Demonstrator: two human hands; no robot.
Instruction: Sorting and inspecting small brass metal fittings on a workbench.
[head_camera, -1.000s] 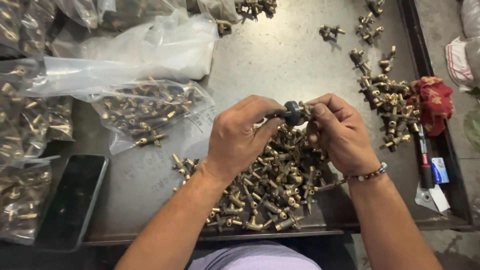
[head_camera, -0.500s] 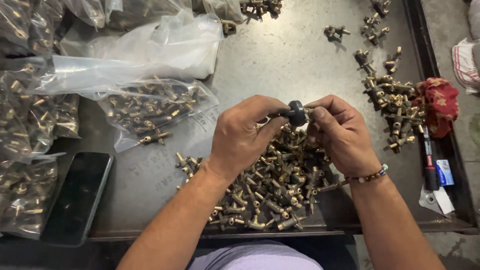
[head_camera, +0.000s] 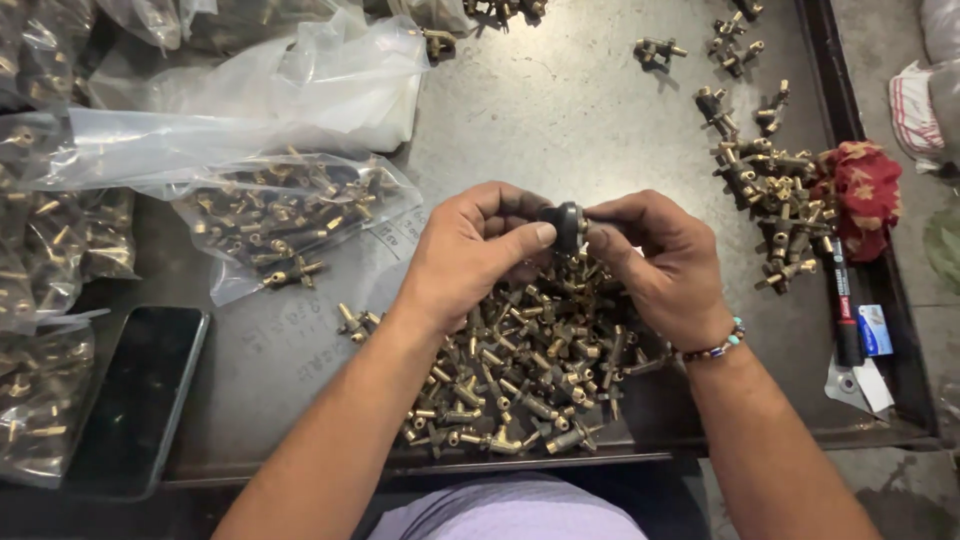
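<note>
Hands (head_camera: 480, 250) (head_camera: 655, 260) barely shifted, fitting (head_camera: 568, 226) held above the dark metal tray (head_camera: 600, 110).

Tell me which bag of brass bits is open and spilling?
The clear bag left of the left hand: brass bits poke out its mouth; the far-left bags look closed.

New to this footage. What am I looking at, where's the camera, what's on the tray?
No machine here: a person works with two bare hands, filmed by a camera on their head looking down. The left hand and right hand together pinch a small dark round part above a pile of brass fittings. These lie on a dark metal tray. To the left are clear bags of fittings and a phone. To the right stand more fittings, a red cloth and a marker pen.
</note>
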